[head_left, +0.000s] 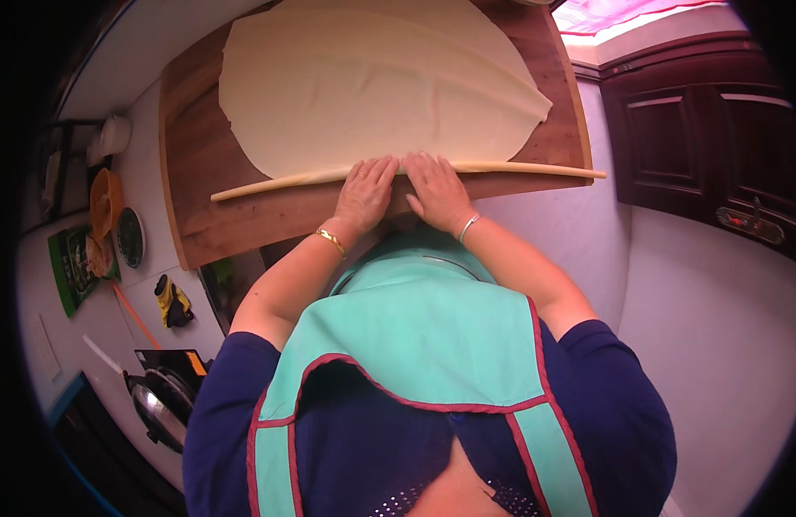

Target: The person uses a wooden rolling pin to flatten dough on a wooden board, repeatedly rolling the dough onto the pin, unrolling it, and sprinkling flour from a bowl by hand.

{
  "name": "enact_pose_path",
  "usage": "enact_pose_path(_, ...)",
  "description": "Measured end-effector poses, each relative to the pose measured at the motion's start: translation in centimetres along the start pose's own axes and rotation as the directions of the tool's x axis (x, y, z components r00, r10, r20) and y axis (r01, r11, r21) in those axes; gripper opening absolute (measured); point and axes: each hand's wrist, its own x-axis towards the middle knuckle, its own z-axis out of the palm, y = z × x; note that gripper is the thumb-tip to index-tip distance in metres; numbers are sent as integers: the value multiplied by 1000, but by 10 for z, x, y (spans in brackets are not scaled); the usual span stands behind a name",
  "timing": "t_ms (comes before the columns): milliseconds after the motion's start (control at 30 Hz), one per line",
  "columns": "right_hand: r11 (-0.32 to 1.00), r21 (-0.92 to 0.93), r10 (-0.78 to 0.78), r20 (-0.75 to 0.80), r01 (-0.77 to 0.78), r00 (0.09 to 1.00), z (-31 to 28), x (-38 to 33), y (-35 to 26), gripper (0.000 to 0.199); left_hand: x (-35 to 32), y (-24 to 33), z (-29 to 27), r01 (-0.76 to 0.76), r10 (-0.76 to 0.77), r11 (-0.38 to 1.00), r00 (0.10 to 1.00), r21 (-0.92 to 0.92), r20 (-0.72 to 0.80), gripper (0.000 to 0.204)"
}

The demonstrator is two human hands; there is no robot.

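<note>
A large, thin sheet of pale dough (372, 86) is spread over a brown wooden board (200, 228), with a few soft wrinkles in it. Along its near edge lies a long, slim wooden rolling pin (536, 167), reaching nearly across the board. My left hand (366, 191) rests on the middle of the pin, its fingers stretched forward over it. Close beside it, my right hand (437, 188) lies on the pin too, fingers extended and thumb apart. Both hands hide the middle of the pin, so I cannot tell whether dough is wrapped round it there.
On the left hang an orange basket (106, 202), a green bag (71, 267) and yellow-black gloves (172, 302). A lidded pan (157, 405) is below them. Dark wooden cabinet doors (708, 138) stand at the right. The board's near edge is close to my aproned body.
</note>
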Motion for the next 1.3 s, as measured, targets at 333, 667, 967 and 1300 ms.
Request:
enact_pose_path(333,997,-79,10,-64,-15,998,12,79,46,67,83,-41,-9,46,-39,985,998,163,-46,53)
enact_pose_path(667,998,-50,24,-86,-28,996,19,52,33,63,57,-30,4,45,-45,985,999,167,-1,59)
enact_pose_path(967,998,70,-14,96,7,995,16,-18,-3,66,-16,3,13,21,-23,1000,996,21,83,63)
enact_pose_path(1300,999,25,45,101,-48,994,30,-8,-8,64,-13,-8,27,49,-52,997,997,55,59,63)
